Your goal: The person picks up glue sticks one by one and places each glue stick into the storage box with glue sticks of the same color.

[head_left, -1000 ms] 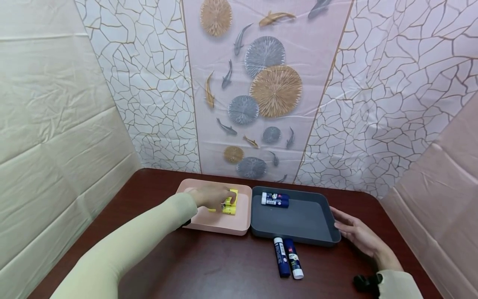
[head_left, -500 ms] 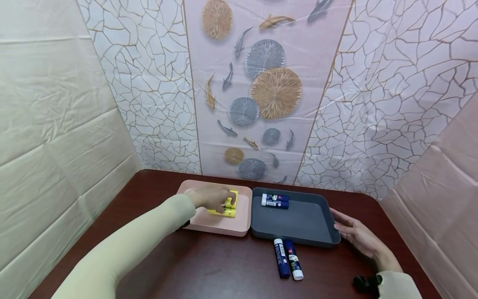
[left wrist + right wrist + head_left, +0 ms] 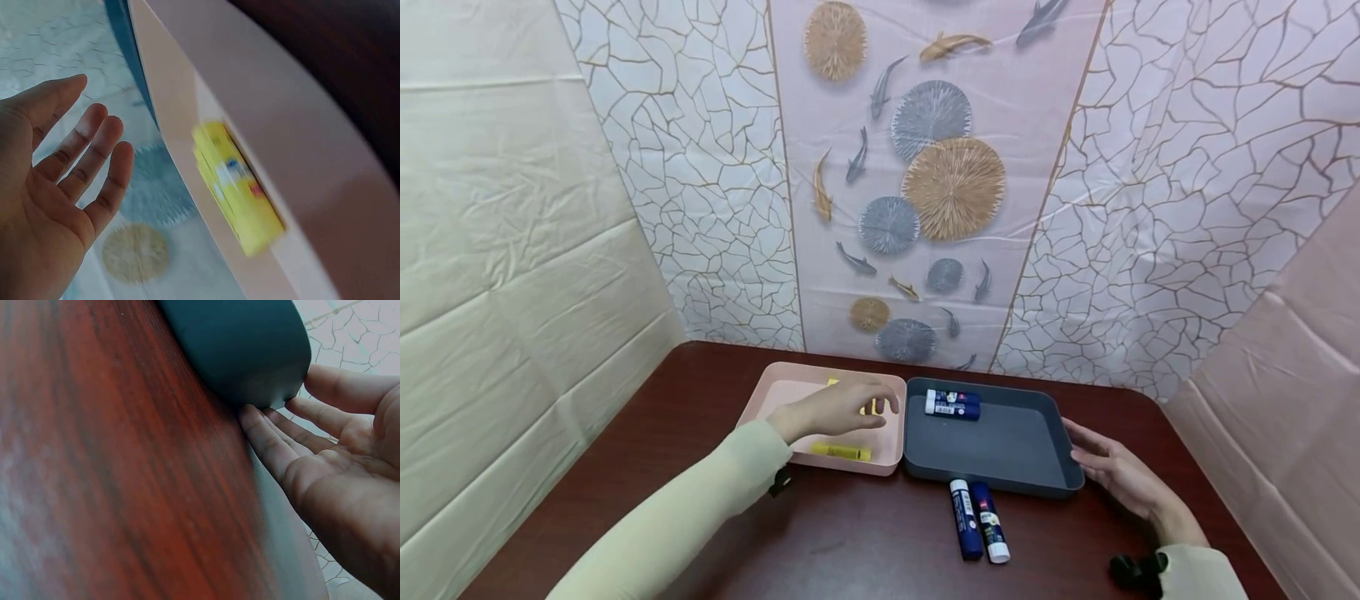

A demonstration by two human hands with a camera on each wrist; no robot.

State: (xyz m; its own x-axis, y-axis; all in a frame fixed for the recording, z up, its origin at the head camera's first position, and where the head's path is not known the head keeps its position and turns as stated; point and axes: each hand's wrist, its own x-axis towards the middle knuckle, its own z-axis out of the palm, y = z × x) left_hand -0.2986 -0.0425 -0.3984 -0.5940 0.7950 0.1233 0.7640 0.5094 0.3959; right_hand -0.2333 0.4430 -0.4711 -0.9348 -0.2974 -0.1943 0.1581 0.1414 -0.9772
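My left hand (image 3: 838,410) hovers over the pink tray (image 3: 760,408), its fingers loosely bent and nothing in them. Below it, a yellow glue stick (image 3: 841,452) lies along the tray's front wall. More yellow shows behind the hand, which partly hides it. In the left wrist view the yellow sticks (image 3: 237,187) lie against the tray wall, apart from the left hand (image 3: 69,169). At the right end of the dark grey tray (image 3: 1015,442), my right hand (image 3: 1123,479) touches the outer wall with extended fingers. The right wrist view has its fingertips (image 3: 251,415) at the tray's corner.
Two blue glue sticks (image 3: 952,403) lie side by side inside the grey tray, at its back left. Two more blue glue sticks (image 3: 977,521) rest on the dark wooden table (image 3: 850,533) in front of it. Patterned cloth (image 3: 895,275) hangs behind the table.
My left hand has let go of the yellow glue sticks and risen slightly towards the right. One yellow stick now lies nearer the tray's front wall. The right hand has stayed in place.
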